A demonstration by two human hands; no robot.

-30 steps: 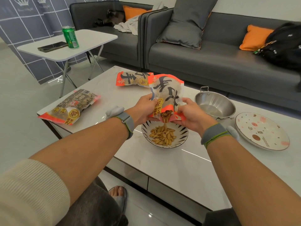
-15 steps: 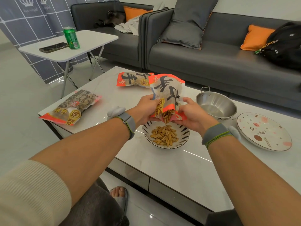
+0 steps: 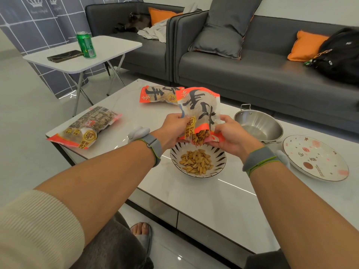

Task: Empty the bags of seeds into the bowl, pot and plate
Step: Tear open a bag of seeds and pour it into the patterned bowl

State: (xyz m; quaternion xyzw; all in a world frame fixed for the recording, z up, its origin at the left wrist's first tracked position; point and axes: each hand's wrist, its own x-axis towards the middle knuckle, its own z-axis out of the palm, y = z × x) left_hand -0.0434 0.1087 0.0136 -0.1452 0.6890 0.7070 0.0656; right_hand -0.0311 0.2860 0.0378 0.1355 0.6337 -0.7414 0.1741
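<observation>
Both hands, left hand (image 3: 174, 129) and right hand (image 3: 231, 134), gripped the upturned bag (image 3: 200, 111), seeds dropping into the bowl (image 3: 219, 158); pot (image 3: 258, 125) at two o'clock probably came next

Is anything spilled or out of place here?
Nothing stands out. Both hands, left and right, hold the bag mouth-down over the bowl; seeds lie inside it, none visible on the table.
</observation>
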